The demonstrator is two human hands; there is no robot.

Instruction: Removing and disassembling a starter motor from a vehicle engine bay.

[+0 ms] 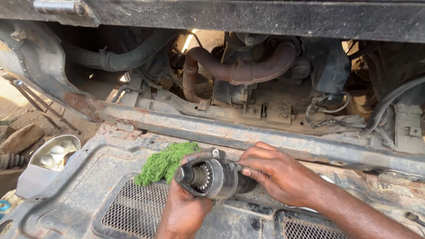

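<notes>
- Engine bay (265, 88) fills the upper half of the frame; a rusty curved pipe (248, 71) crosses its centre and a black hose (119, 59) runs at upper left.
- Rusted crossbeam (274, 137) runs from left to right across the middle of the frame.
- Dirty metal panel (88, 177) with mesh grille (137, 208) occupies the lower half.
- Right hand (279, 172), lower centre-right, fingers curled and pressed on the rear of the starter motor (214, 177).
- Left hand (183, 210), bottom centre, closed around the motor from beneath, gear end facing the camera.
- Green rag (164, 161) lies on the panel, just left of the motor.
- White bowl (55, 152) sits at the left edge.
</notes>
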